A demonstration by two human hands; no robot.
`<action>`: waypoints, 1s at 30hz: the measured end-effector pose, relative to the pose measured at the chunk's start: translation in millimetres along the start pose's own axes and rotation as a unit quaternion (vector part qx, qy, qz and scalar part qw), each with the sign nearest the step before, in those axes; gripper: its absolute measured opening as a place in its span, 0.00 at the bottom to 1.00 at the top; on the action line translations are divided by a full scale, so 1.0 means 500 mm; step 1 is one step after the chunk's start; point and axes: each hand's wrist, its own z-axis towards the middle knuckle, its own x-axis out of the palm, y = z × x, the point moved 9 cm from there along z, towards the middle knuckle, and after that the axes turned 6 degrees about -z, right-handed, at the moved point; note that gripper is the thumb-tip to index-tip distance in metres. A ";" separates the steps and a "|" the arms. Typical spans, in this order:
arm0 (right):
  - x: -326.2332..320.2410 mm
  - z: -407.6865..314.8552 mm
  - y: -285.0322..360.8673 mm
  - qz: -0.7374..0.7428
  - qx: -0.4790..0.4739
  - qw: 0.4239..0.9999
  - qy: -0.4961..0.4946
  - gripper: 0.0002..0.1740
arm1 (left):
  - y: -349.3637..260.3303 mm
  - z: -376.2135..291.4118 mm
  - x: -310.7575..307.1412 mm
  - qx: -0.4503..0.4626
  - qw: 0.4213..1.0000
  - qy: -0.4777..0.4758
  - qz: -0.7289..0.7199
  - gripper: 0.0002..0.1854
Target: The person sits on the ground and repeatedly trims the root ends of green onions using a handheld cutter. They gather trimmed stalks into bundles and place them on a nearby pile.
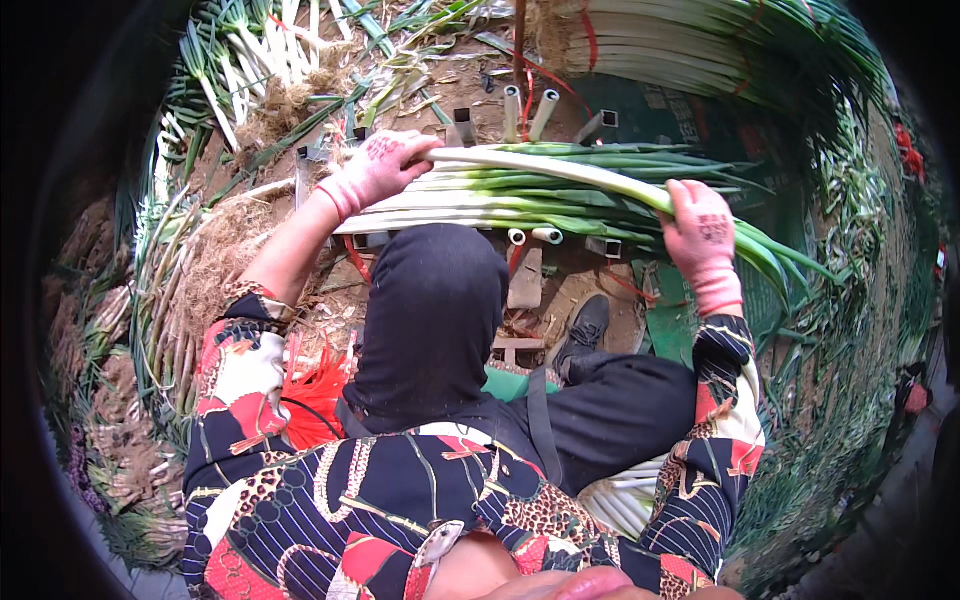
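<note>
My left hand (386,166), in a pink glove, grips the white root end of a long green onion (555,163). Further right, my right hand (697,221), gloved in pink too, holds the same stalk where white turns to green; its leaves droop past the hand. Beneath the held stalk, a layer of green onions (480,196) lies crosswise on a metal rack, white ends on the left and leaves on the right. Pale upright tubes (541,116) and square metal posts (598,126) stand along both sides of this layer.
A large bundle of green onions (660,45), tied with red strips, lies at the top right. Loose green onions (232,67) lie at the upper left, rooty ones (172,300) at the left. Red plastic strips (319,394) hang beside my knee; leaves cover the ground at right.
</note>
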 end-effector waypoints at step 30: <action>0.591 0.412 0.112 0.215 0.186 0.862 0.419 0.36 | 0.635 -0.133 -0.006 -0.219 0.974 -0.022 0.051 0.16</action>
